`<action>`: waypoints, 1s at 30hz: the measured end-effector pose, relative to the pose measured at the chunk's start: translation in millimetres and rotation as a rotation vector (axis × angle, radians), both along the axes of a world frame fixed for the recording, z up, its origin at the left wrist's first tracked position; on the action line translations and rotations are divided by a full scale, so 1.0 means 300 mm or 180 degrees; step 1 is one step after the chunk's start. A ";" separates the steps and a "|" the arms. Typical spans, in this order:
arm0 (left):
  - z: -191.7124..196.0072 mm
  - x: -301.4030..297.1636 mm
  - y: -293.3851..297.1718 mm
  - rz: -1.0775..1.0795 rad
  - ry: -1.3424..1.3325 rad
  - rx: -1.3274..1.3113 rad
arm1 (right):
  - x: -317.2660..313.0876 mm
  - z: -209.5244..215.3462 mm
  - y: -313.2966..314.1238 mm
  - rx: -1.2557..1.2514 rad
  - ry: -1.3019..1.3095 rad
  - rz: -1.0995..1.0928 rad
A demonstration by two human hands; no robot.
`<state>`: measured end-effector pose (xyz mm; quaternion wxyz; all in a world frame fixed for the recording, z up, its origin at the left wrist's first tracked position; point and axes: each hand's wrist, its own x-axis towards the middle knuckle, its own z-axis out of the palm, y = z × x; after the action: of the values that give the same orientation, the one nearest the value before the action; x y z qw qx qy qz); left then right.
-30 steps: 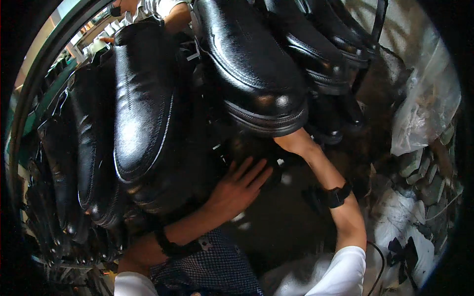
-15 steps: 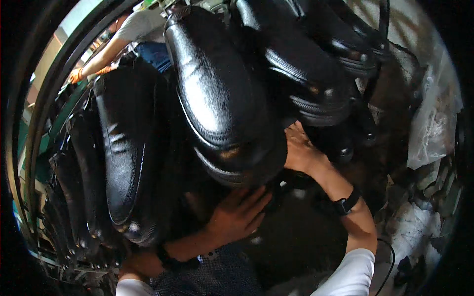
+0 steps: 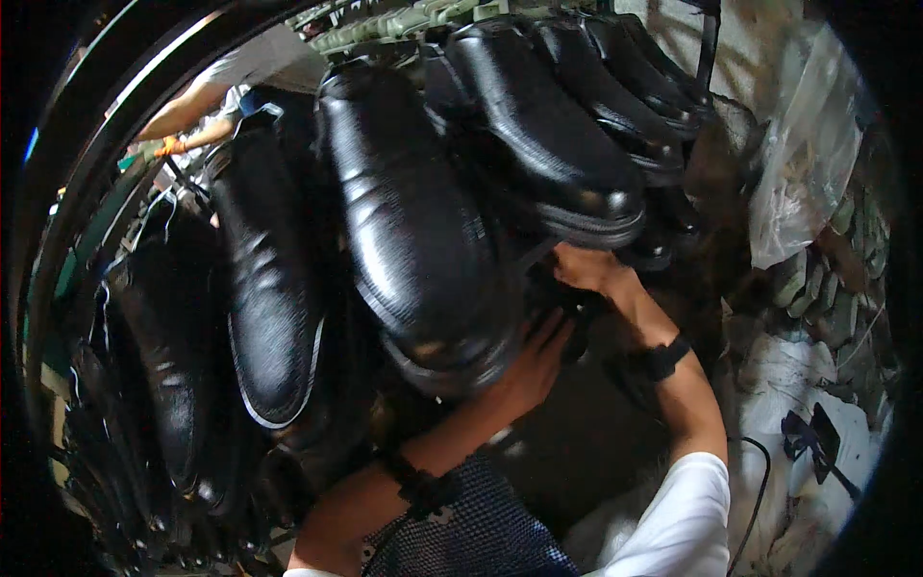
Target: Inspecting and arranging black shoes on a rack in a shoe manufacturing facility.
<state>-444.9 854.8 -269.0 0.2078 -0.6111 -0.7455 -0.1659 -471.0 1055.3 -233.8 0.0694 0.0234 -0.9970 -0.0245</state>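
Rows of black shoes (image 3: 413, 231) hang overhead. Left hand (image 3: 534, 361) presses under nearest shoe's toe; right hand (image 3: 586, 269) reaches beneath next shoe (image 3: 558, 154). Clear plastic bag (image 3: 808, 144) at right.

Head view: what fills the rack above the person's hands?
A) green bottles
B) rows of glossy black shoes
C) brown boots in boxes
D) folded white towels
B: glossy black shoes hang in rows, toes toward the camera, and the left hand and right hand reach in under the nearest ones.
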 end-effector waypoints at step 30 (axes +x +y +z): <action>-0.061 -0.006 -0.031 0.0063 -0.0904 0.0189 | 0.092 0.055 -0.143 -0.1577 0.0871 0.0571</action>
<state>-446.7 845.5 -287.2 0.1199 -0.5678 -0.7682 -0.2706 -443.5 1012.4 -217.2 0.2086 0.0902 -0.9480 0.2230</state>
